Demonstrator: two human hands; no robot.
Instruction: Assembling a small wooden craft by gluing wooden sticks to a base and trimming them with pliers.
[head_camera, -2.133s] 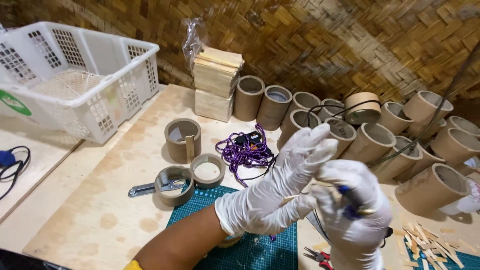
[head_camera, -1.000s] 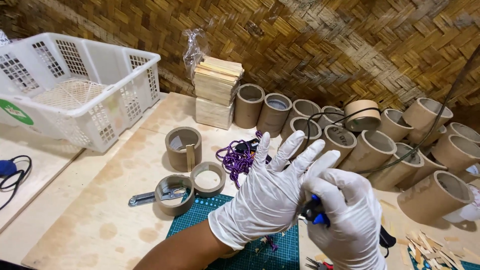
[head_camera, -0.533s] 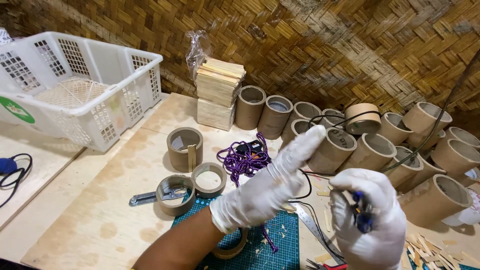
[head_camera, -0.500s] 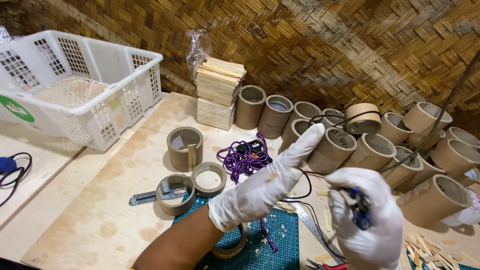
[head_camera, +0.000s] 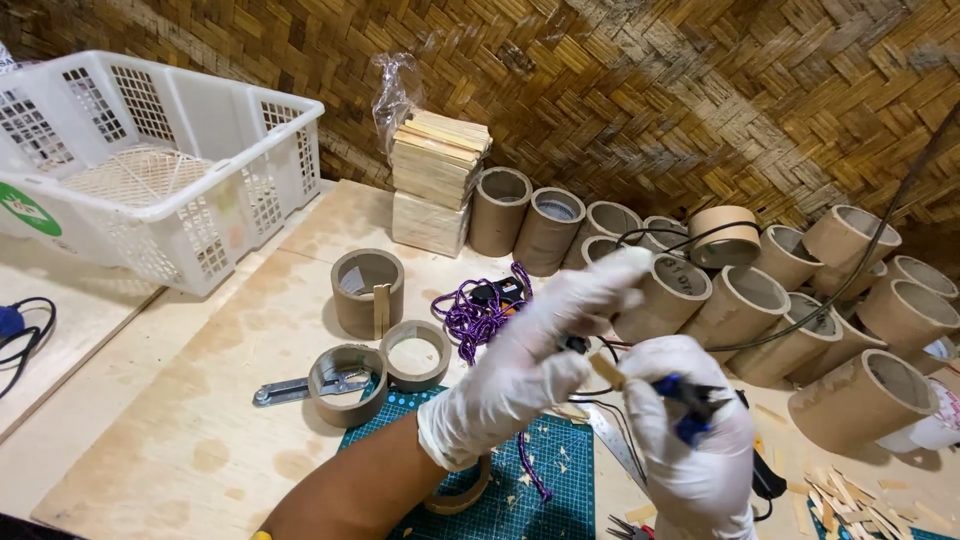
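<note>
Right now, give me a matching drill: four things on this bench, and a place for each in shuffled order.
Things:
1. white basket
2. purple cord
3. stack of wooden sticks
4. green cutting mat

Places:
A. under the gloved hands, at the near edge
B. far left of the bench
C. against the woven wall, left of the cardboard tubes
D. mid-bench, just right of the short cardboard rings

Pairs: 1-B, 2-D, 3-C, 4-A

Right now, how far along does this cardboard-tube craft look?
Done: three short rings already lie cut by the green mat. In hand: the left hand pinches a small wooden stick while the right hand grips a blue-handled tool. Left: many uncut tubes and stacked sticks.
</note>
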